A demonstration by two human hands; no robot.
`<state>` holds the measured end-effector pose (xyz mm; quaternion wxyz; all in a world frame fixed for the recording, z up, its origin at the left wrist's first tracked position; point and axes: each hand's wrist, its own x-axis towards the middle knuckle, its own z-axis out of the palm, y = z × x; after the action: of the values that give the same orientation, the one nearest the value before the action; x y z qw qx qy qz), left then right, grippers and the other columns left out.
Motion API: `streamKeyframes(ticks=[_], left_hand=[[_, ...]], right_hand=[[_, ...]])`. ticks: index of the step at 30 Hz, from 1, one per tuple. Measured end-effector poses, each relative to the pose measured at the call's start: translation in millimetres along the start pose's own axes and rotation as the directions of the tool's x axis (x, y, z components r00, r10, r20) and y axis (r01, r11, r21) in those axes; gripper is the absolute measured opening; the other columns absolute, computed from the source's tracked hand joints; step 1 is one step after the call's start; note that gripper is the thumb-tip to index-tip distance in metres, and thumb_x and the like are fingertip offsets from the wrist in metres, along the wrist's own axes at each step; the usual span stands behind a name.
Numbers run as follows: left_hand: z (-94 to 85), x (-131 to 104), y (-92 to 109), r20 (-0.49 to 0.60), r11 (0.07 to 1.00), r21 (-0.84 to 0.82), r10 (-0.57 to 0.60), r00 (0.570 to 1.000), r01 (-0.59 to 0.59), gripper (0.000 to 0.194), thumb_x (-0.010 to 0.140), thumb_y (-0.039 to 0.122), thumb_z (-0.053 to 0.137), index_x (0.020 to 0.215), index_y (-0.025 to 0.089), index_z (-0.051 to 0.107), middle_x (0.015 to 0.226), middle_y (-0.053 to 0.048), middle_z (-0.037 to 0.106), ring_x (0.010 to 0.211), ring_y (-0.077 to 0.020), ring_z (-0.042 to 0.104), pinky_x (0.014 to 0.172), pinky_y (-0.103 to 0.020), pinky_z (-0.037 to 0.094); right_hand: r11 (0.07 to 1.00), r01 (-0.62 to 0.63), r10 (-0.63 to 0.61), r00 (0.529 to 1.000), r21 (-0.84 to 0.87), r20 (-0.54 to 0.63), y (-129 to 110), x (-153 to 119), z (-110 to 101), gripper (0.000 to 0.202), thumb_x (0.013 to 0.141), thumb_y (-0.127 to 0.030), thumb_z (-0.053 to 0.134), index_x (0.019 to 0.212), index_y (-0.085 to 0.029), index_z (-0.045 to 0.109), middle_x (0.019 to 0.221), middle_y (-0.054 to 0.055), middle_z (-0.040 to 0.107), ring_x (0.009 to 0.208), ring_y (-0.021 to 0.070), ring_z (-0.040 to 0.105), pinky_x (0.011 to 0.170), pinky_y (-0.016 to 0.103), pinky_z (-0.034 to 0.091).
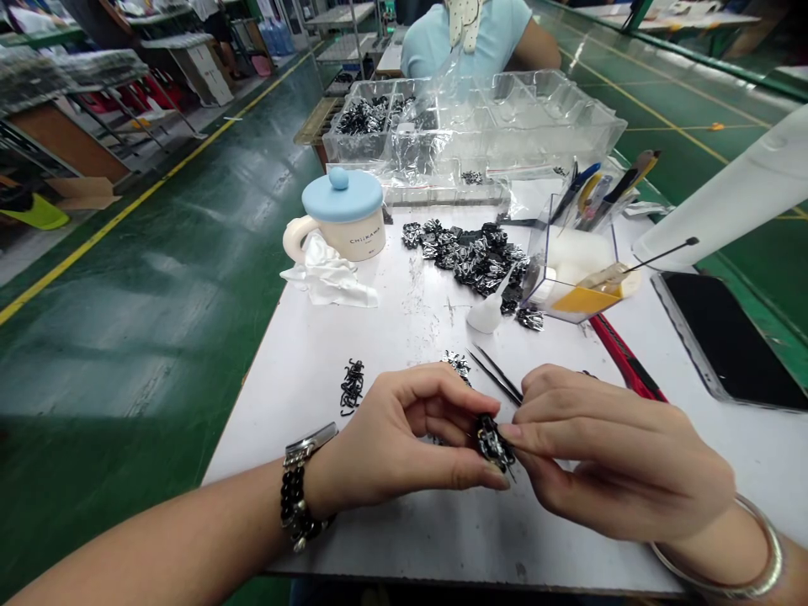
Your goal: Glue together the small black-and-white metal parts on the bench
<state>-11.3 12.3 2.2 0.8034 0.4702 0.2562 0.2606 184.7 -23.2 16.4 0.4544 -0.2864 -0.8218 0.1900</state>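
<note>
Between the thumb and fingers of my left hand (429,433) is a small black and metallic part (494,443). My right hand (606,450) touches the same part from the right, its thumb and fingers closed together, with black tweezers (496,374) sticking out past its fingers. Whether anything small is pinched in my right fingertips is hidden. Left of my left hand lies a little group of black curved pieces (352,387). Small silvery pieces (455,364) lie just beyond my left fingers. Farther back is a heap of black and metallic parts (473,257).
A lidded mug (353,223) and crumpled tissue (332,273) stand at the back left. A clear tool box (577,269), white dropper bottle (486,313), red tool (624,358) and phone (736,337) are toward the right. Behind are compartment trays (473,126) and a seated person (467,42).
</note>
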Motion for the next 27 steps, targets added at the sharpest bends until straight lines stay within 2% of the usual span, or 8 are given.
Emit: streamKeyframes(ticks=[4,12,20,27], left_hand=[[1.2,-1,0,-0.019,1.0,-0.023,-0.009,1.0,0.008,0.038,0.057,0.002,0.082,0.09,0.013,0.068,0.082,-0.002,0.071,0.074,-0.0115,0.071,0.07,-0.017,0.059],[1.3,0,-1,-0.053,0.999,-0.036,0.01,0.999,-0.012,0.038,0.056,0.0,0.082,0.089,0.012,0.069,0.077,0.0,0.07,0.07,-0.0106,0.07,0.067,-0.015,0.058],[2.3,0,2,-0.072,0.997,-0.072,-0.012,0.997,0.007,0.041,0.051,-0.006,0.081,0.086,0.01,0.069,0.075,-0.001,0.072,0.068,-0.0125,0.072,0.064,-0.014,0.058],[3.0,-1,1,-0.11,0.999,-0.045,-0.008,0.994,0.003,0.04,0.049,-0.004,0.083,0.084,0.01,0.069,0.075,-0.003,0.073,0.068,-0.0148,0.072,0.063,-0.017,0.059]], right_hand=[[1.0,-0.008,0.009,0.999,0.019,-0.033,-1,-3,3,0.028,0.071,0.005,0.059,0.095,-0.009,0.063,0.069,0.009,0.065,0.062,0.0144,0.06,0.054,0.031,0.052],[0.984,-0.125,0.131,0.991,0.129,-0.039,2,-5,8,0.022,0.073,0.004,0.056,0.086,-0.013,0.061,0.062,0.005,0.061,0.057,0.0114,0.055,0.054,0.029,0.052],[0.983,-0.139,0.149,0.986,0.12,-0.071,1,-6,13,0.022,0.072,0.004,0.056,0.084,-0.014,0.061,0.06,0.003,0.059,0.054,0.0117,0.054,0.053,0.03,0.052],[0.985,-0.141,0.147,0.987,0.101,-0.059,0,-6,13,0.026,0.073,0.005,0.055,0.089,-0.015,0.061,0.061,0.003,0.059,0.056,0.0122,0.054,0.054,0.031,0.051]])
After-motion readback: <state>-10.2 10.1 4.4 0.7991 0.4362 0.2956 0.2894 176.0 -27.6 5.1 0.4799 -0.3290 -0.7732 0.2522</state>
